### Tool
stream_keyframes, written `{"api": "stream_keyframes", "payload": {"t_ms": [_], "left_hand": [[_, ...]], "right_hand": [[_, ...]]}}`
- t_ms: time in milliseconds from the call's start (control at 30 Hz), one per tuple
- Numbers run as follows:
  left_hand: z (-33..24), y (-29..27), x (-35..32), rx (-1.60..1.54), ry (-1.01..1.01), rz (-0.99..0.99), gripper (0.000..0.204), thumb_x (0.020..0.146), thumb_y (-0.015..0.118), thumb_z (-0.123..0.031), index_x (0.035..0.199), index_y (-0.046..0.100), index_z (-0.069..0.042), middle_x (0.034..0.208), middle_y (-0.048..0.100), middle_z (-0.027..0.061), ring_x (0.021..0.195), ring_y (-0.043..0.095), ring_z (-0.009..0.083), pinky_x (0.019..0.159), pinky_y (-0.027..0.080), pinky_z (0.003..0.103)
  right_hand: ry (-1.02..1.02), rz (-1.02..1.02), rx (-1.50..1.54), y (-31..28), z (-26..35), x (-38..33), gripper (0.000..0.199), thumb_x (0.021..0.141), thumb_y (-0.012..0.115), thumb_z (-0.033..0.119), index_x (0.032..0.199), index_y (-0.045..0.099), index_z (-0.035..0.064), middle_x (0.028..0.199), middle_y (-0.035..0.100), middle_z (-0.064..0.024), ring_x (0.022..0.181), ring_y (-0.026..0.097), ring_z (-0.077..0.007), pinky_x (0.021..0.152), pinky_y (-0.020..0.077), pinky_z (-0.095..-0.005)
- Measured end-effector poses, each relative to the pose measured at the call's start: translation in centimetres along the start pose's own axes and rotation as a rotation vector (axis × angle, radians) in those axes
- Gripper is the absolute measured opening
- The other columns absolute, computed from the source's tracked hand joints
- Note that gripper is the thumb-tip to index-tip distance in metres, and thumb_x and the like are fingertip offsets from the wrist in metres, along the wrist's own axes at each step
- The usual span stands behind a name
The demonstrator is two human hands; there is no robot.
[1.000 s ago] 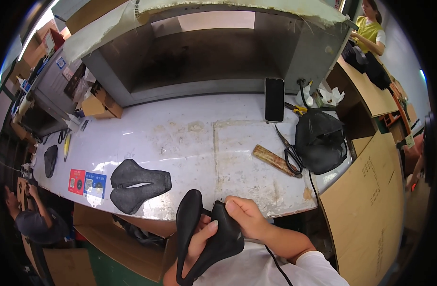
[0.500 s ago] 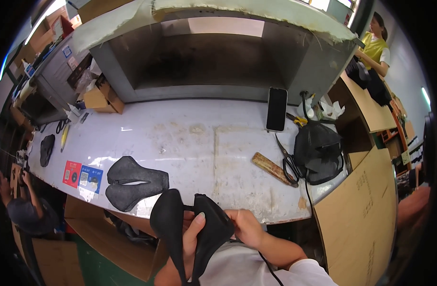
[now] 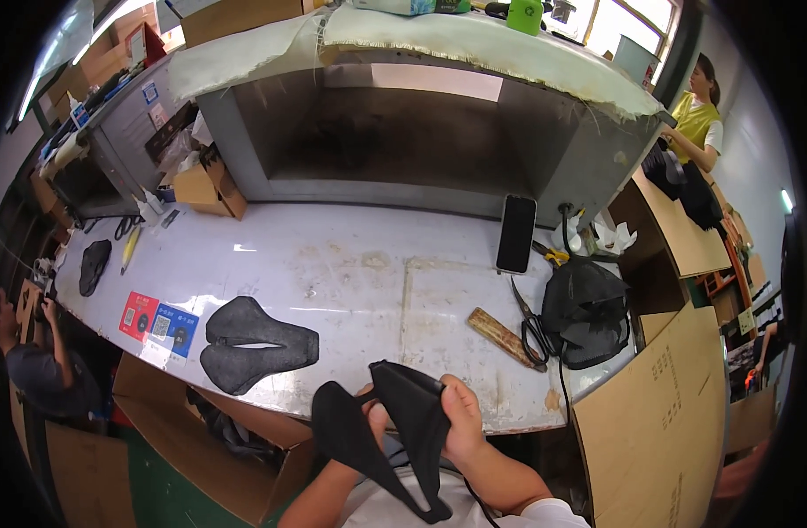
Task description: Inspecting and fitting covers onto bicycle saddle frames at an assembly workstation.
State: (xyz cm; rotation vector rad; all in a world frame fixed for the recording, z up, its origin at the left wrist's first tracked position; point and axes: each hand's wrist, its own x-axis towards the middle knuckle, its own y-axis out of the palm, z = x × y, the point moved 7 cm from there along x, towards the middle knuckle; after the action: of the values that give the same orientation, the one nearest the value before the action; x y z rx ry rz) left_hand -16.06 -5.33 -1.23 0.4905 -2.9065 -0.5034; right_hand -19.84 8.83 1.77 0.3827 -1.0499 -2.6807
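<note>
A soft black bicycle saddle cover [image 3: 412,407], with two lobes joined at a narrow end, is held up in front of the bench's near edge. My right hand [image 3: 462,424] grips the outer edge of its right lobe, thumb on top. Between the lobes my left hand [image 3: 379,419] shows in part, closed on the cover from behind; most of its fingers are hidden. On the bench, left of the hands, a dark grey saddle-shaped piece [image 3: 284,346] with a central slot lies flat.
Right on the white bench [image 3: 350,308] are scissors [image 3: 533,330], a worn wooden stick [image 3: 502,336], a phone [image 3: 516,234] and a black mesh bag [image 3: 588,304]. A grey metal box [image 3: 377,189] stands behind. Cardboard boxes [image 3: 219,444] flank the near edge. Co-workers are at both sides.
The saddle cover has shifted right and turned, its lobes spreading wider apart. My right hand has come up along its right edge. The whole view has tilted slightly upward.
</note>
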Motion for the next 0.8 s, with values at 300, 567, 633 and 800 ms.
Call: {"api": "stream_keyframes", "payload": {"t_ms": [300, 567, 633, 800], "left_hand": [[-6.8, -0.9, 3.4, 0.637, 0.064, 0.14, 0.019, 0.08, 0.079, -0.013, 0.076, 0.067, 0.001, 0.069, 0.066, 0.0077, 0.062, 0.059, 0.016, 0.057, 0.045, 0.029], [-8.7, 0.6, 3.8, 0.819, 0.413, 0.077, 0.019, 0.086, 0.071, -0.01, 0.072, 0.064, 0.0, 0.061, 0.055, 0.0123, 0.053, 0.051, 0.029, 0.049, 0.039, 0.037], [-9.2, 2.1, 3.1, 0.744, 0.42, 0.109, 0.018, 0.085, 0.072, -0.011, 0.072, 0.064, -0.001, 0.061, 0.055, 0.0107, 0.054, 0.051, 0.028, 0.052, 0.04, 0.037], [-11.5, 5.9, 1.4, 0.798, 0.668, 0.162, 0.013, 0.074, 0.079, -0.009, 0.073, 0.067, -0.004, 0.067, 0.058, 0.0037, 0.067, 0.053, 0.0255, 0.071, 0.044, 0.036]], "right_hand": [[-0.088, 0.227, -0.488, -3.7, 3.0, 1.4, 0.018, 0.095, 0.063, 0.012, 0.08, 0.055, 0.0057, 0.074, 0.058, -0.0009, 0.07, 0.05, -0.0061, 0.062, 0.0412, -0.0222], [-0.36, 0.157, -0.816, 0.8, 4.3, -1.4, 0.037, 0.09, 0.063, 0.004, 0.125, 0.054, -0.0034, 0.113, 0.064, -0.0206, 0.101, 0.065, -0.0259, 0.089, 0.0502, -0.0341], [-0.162, 0.255, -1.0, 3.3, 3.5, -2.2, 0.052, 0.093, 0.063, 0.006, 0.14, 0.041, -0.0018, 0.119, 0.064, -0.0219, 0.108, 0.065, -0.0264, 0.093, 0.0498, -0.0355], [-0.316, 0.19, -0.726, 0.9, 2.5, -2.2, 0.062, 0.093, 0.064, 0.004, 0.146, 0.033, -0.0016, 0.074, 0.043, -0.0051, 0.062, 0.039, -0.0116, 0.057, 0.0347, -0.024]]}}
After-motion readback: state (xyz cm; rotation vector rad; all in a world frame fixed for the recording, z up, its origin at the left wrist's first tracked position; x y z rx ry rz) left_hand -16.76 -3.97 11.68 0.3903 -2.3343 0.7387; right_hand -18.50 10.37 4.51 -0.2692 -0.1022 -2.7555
